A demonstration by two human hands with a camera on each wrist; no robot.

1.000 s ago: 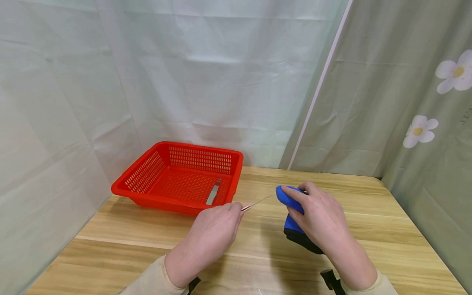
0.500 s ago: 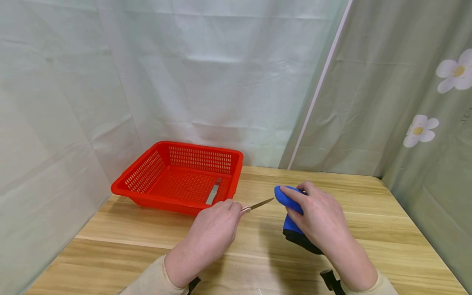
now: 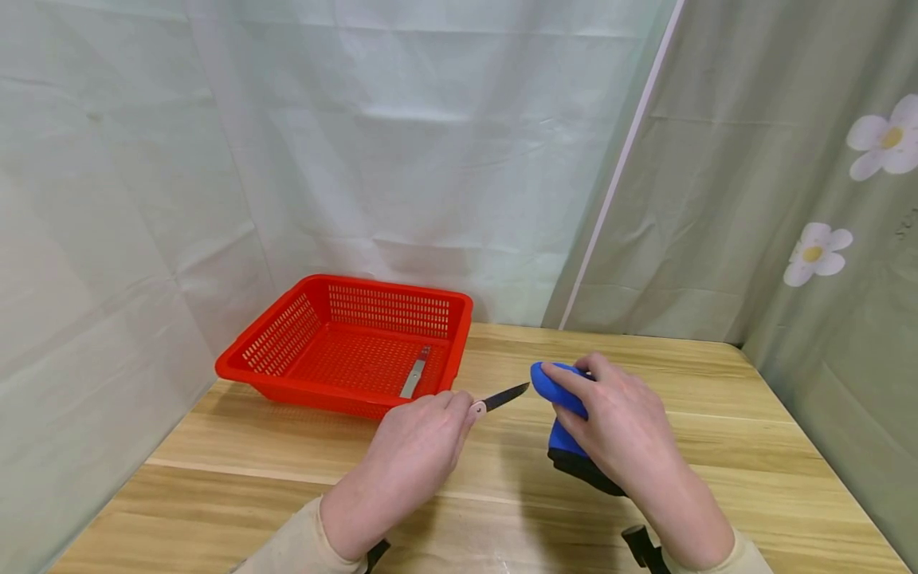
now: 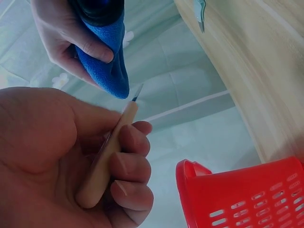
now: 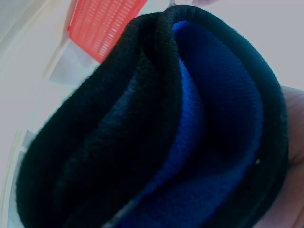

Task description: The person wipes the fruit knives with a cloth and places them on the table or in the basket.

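My left hand grips a small knife by its pale handle, fingers curled round it in the left wrist view. The narrow blade points right, its dark flat side showing in the head view. My right hand holds a folded blue fuzzy cloth with black edging, thumb and fingers pinching its upper end. The blade tip is just left of the cloth's upper fold. In the right wrist view the cloth's black-edged folds hang loose and fill most of the picture.
A red plastic basket stands at the back left of the wooden table, with a flat silver piece inside. Pale curtains hang behind. A slim pale-green pointed object shows at the left wrist view's top edge.
The knife has turned in my left hand, its blade going from edge-on to flat side showing. My right hand and the cloth have shifted slightly left, closer to the blade.
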